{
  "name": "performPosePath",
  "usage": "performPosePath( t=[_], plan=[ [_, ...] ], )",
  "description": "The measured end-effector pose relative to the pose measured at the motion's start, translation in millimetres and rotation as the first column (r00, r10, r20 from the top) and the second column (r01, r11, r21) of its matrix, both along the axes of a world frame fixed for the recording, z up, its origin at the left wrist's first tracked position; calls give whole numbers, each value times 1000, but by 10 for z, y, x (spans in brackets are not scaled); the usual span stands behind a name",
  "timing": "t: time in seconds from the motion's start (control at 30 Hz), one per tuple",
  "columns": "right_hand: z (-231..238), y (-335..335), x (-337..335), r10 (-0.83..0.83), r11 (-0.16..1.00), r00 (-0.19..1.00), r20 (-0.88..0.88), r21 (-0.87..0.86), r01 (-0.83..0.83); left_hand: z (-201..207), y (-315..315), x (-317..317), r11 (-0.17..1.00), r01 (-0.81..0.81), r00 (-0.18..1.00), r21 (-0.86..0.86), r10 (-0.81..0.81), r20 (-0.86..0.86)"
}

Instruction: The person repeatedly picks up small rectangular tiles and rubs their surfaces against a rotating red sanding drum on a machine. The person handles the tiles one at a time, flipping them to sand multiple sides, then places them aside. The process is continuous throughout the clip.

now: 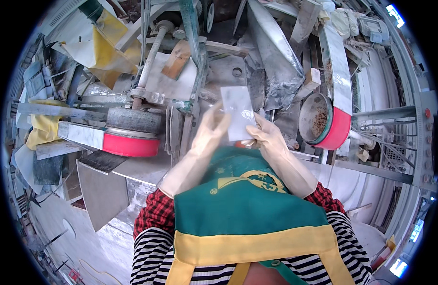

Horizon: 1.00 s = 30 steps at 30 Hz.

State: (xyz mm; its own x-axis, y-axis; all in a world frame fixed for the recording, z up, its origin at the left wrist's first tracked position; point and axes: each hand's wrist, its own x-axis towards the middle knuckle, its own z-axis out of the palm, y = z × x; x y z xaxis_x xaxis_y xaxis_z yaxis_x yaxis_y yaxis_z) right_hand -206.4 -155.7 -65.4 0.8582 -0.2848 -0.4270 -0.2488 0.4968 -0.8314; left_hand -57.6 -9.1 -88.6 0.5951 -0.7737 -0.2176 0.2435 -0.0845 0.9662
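Note:
A thin, glossy white rectangular tile (238, 111) stands out in front of me, its long side pointing away. My right hand (265, 132), in a cream rubber glove, pinches the tile's lower right edge, thumb on the face. My left hand (214, 124), gloved alike, is smeared by motion beside the tile's left edge; whether it touches the tile I cannot tell. Below both hands lies the green apron (228, 185) that I wear.
Machines with red-rimmed wheels stand on both sides: a left wheel (131, 146) and a right wheel (336, 129). A steel post (190, 42) rises beyond my hands. Boards (102, 194), yellow sheeting (110, 52) and a metal chute (276, 57) crowd around.

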Motion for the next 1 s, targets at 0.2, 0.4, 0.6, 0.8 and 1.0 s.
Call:
performPosePath(
  t=[0.2, 0.4, 0.6, 0.8, 1.0],
  plan=[
    [-112, -177, -124, -116, 993, 992, 52, -13, 117, 367, 35, -251, 963, 241, 966, 117, -226, -128],
    [-326, -614, -518, -433, 898, 893, 119, -32, 440, -160, 638, 599, 963, -167, 861, 213, 37, 507],
    [-532, -1459, -1159, -889, 421, 429, 161, -87, 903, -329, 2158, 1520, 340, -801, 392, 492, -322, 862],
    [-1005, -2325, -1627, -990, 103, 111, 87, -97, 990, -948, 2665, 1598, 280, -809, 355, 516, -466, 810],
    [-1125, -2576, -1502, -982, 108, 149, 118, -303, 947, -897, 2627, 1584, 244, -788, 404, 566, -490, 773]
  ],
)
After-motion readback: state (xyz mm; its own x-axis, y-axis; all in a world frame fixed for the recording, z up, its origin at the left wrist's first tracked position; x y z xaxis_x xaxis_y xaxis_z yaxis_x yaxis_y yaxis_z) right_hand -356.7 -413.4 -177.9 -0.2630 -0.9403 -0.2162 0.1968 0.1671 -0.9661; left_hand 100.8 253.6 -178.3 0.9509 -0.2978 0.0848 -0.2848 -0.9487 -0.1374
